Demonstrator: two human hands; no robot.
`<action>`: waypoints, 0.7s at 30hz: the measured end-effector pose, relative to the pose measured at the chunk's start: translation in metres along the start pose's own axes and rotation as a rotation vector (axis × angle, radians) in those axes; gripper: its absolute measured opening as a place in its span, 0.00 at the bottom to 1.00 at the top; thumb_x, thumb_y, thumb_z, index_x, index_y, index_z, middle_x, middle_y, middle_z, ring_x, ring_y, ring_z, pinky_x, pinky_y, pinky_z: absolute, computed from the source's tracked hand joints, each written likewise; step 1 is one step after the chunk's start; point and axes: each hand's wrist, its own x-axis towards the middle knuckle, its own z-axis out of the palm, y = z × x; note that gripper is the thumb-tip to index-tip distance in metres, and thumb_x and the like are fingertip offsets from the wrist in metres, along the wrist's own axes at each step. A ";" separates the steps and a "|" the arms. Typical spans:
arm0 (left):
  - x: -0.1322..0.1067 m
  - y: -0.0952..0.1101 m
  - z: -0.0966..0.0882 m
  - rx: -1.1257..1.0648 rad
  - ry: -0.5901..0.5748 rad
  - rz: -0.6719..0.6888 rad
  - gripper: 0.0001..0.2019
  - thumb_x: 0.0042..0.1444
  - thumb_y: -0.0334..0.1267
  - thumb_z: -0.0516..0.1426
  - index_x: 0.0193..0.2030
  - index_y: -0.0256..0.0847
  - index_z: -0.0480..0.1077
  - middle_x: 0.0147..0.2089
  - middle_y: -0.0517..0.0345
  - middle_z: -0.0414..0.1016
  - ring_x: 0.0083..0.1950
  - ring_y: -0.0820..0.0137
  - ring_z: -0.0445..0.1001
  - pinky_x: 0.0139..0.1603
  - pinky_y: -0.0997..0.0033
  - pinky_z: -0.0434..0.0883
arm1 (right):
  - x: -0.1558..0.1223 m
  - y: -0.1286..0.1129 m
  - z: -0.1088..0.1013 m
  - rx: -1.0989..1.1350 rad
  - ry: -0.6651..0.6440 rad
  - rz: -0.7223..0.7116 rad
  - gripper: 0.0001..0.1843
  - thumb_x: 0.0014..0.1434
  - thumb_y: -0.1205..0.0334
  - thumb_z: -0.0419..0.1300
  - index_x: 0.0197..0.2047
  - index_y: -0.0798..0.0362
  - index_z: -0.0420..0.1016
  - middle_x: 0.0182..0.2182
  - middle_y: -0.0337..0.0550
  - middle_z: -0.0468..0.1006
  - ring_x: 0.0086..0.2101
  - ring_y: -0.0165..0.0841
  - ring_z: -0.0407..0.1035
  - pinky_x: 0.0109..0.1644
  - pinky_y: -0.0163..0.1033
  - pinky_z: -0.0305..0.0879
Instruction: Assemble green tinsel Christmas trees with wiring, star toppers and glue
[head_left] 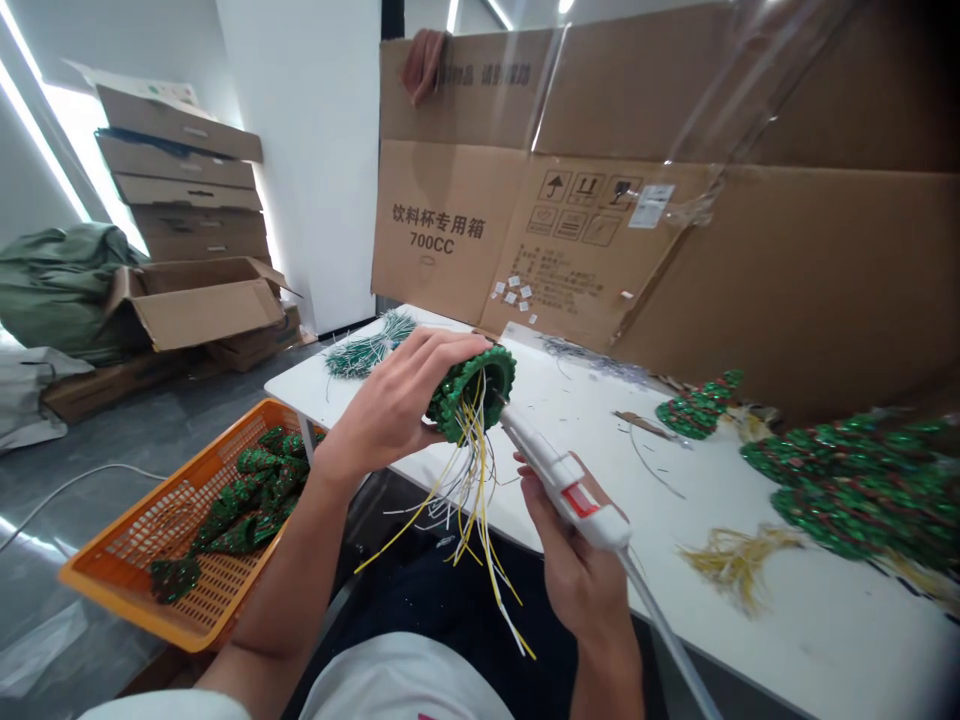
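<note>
My left hand (401, 395) is wrapped round a green tinsel cone (450, 405), tilted so that its hollow base faces me. Yellow and white wires (480, 500) hang out of the opening. In my right hand (574, 570) is a white glue gun (559, 470) with a red part near its rear. The gun's nozzle reaches the rim or the inside of the cone's opening; which of the two I cannot tell. A pale glue stick or cord (667, 620) runs from the back of the gun.
An orange basket (97, 570) at the left holds several green tinsel cones (247, 490). On the white table (600, 430) lie green wire bundles (367, 345), yellow strands (739, 560) and decorated tinsel cones (855, 480). Cardboard sheets (457, 180) stand behind it.
</note>
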 end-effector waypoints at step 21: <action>0.001 0.003 0.003 -0.005 -0.004 0.007 0.37 0.61 0.28 0.68 0.74 0.45 0.60 0.71 0.44 0.74 0.72 0.52 0.72 0.72 0.43 0.73 | -0.005 0.002 0.003 -0.408 0.015 -0.184 0.16 0.75 0.56 0.61 0.34 0.47 0.64 0.23 0.29 0.60 0.23 0.29 0.54 0.30 0.39 0.53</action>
